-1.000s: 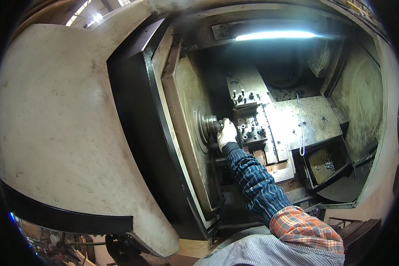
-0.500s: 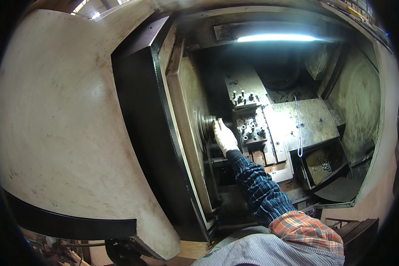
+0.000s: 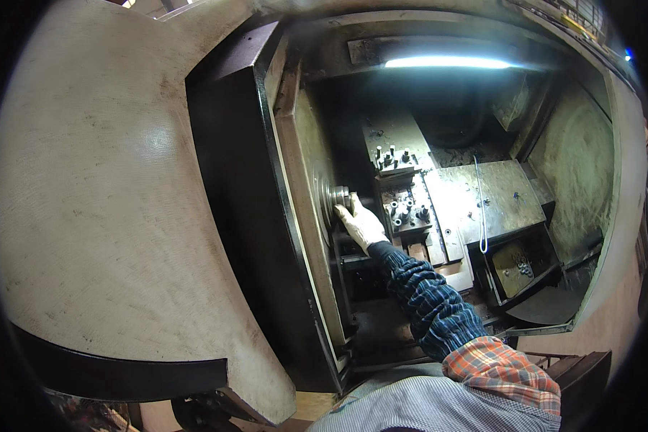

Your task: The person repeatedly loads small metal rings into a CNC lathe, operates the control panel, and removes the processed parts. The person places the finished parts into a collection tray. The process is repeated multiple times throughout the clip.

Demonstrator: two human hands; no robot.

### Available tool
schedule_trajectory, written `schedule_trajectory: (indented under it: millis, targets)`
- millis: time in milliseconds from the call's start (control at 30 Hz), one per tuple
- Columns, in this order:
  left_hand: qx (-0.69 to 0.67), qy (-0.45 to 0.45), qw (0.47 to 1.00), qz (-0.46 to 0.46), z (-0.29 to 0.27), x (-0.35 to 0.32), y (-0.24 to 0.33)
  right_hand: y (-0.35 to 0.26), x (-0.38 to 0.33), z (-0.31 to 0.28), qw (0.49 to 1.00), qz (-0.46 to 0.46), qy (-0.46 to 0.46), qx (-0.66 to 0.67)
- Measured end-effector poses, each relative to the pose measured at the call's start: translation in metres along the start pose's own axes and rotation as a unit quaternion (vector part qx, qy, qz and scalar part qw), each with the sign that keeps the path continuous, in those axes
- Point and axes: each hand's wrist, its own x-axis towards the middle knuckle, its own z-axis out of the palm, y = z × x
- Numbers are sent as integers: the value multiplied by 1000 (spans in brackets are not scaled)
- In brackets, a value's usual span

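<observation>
A small metal workpiece (image 3: pixel 340 196) sticks out of the round chuck (image 3: pixel 324 205) on the left inner wall of the machine, and the right hand (image 3: pixel 361 223), in a pale work glove, reaches up to it with fingers closed about its end; how firmly they grip cannot be told, since the glove covers the contact. The left hand is out of sight. Just right of the glove stands the tool block (image 3: pixel 408 212) with its upright bolts, leaving only a narrow gap for the wrist between chuck and block. Beyond it the flat slide plate (image 3: pixel 493 194) carries a thin loop of wire (image 3: pixel 481 216), and a dark chip tray (image 3: pixel 515 263) opens below. The big pale guard door (image 3: pixel 101 201) fills the left, its dark edge close beside the chuck. The lamp (image 3: pixel 446 63) glares overhead; the chamber's back is too dark to read.
</observation>
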Motion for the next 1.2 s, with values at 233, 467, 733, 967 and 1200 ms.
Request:
schedule_trajectory:
  millis: [233, 467, 733, 967, 1200]
  targets:
    - [144, -24, 984, 100, -11, 7, -3, 4, 9, 9, 999, 13, 5, 48]
    - [46, -67, 995, 52, -21, 12, 1, -2, 3, 1, 999, 19, -9, 48]
    - [72, -127, 980, 137, -28, 2, -6, -6, 1, -1, 1000, 11, -4, -1]
    - [43, -235, 948, 208, -40, 16, -12, -6, -9, 1, 995, 82, -43, 40]
    - [-12, -234, 941, 244, -29, 20, -23, 3, -104, -3, 979, 31, -99, 175]
